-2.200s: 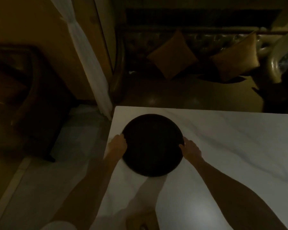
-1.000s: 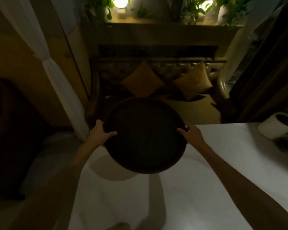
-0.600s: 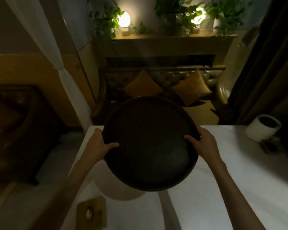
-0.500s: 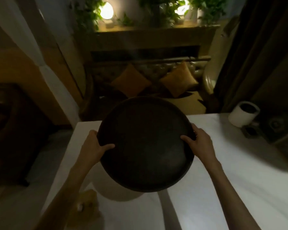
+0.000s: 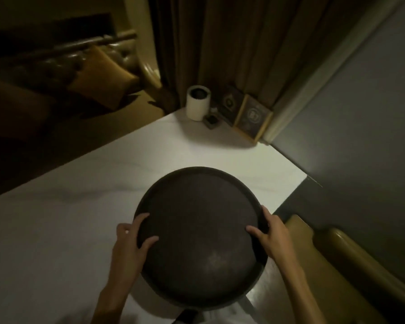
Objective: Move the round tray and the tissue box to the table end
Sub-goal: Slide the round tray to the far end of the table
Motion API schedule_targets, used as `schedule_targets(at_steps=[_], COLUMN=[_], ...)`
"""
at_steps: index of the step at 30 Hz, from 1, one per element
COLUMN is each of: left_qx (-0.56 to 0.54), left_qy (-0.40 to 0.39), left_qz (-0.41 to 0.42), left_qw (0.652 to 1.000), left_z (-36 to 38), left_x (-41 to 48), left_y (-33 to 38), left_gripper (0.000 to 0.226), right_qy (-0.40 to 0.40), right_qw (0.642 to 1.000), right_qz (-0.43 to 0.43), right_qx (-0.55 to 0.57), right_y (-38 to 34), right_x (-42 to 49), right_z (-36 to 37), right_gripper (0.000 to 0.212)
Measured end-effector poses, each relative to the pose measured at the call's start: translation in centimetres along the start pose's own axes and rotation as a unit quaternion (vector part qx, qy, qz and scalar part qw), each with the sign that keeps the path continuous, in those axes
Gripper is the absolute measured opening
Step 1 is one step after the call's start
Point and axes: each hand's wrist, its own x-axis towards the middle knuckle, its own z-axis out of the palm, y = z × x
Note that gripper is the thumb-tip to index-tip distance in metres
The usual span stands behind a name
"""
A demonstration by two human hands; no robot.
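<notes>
Now left hand [image 5: 130, 247] and right hand [image 5: 272, 235] grip round tray [image 5: 200, 237].

Two bare forearms, unsleeved, left hand [image 5: 129, 249], right hand [image 5: 275, 238]

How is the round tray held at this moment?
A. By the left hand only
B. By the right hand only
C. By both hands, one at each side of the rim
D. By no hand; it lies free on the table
C: the left hand and the right hand each grip the rim of the round tray, thumbs on its inner face.
</notes>
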Motion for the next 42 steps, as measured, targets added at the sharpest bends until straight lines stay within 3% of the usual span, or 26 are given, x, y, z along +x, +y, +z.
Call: schedule_targets(at_steps=[5, 8, 11, 14, 18, 23, 26, 35, 42], left_qx=[0.061, 0.065, 0.058, 0.065, 0.1, 0.14, 0.194, 0.21, 0.222], left_qy=[-0.029, -0.019, -0.015, -0.036, -0.103, -0.15, -0.172, -0.194, -0.187], left_qz=[0.047, 0.051, 0.034, 0.005, -0.043, -0.044, -0.036, -0.066, -0.012], left_qw=[0.997, 0.996, 0.998, 0.997, 0.989, 0.978, 0.965, 0.956, 0.957], left_z=[5.1, 7.9, 11.1, 14.5, 18.8, 23.0, 24.8, 28.0, 29.0], left_x=[3.5, 7.1, 11.3, 16.4, 23.1, 30.5, 33.8, 40.3, 43.5], left_y=[2.5, 4.5, 7.2, 9.5, 11.7, 11.3, 9.7, 5.8, 4.7], left_gripper=[0.045, 0.042, 0.043, 0.057, 0.092, 0.108, 0.095, 0.091, 0.082], right_qy=[0.013, -0.028, -0.072, -0.071, -0.043, -0.05, -0.06, -0.11, -0.103], right_qw=[1.0, 1.0, 0.997, 0.995, 0.996, 0.998, 0.996, 0.987, 0.987], right_qz=[0.007, -0.013, -0.025, -0.052, -0.049, 0.001, 0.041, 0.079, 0.073], right_qx=[-0.021, -0.005, -0.021, -0.041, -0.055, -0.045, -0.048, -0.085, -0.095], right_y=[4.9, 6.4, 7.5, 8.1, 8.4, 8.6, 9.5, 9.0, 9.0], right_x=[3.6, 8.1, 14.4, 21.2, 29.3, 35.2, 38.1, 44.3, 47.7], right_z=[-1.2, -2.4, -3.9, -4.6, -4.5, -2.0, 0.6, 6.0, 7.4], right_gripper=[0.086, 0.087, 0.075, 0.065, 0.061, 0.048, 0.037, 0.051, 0.052])
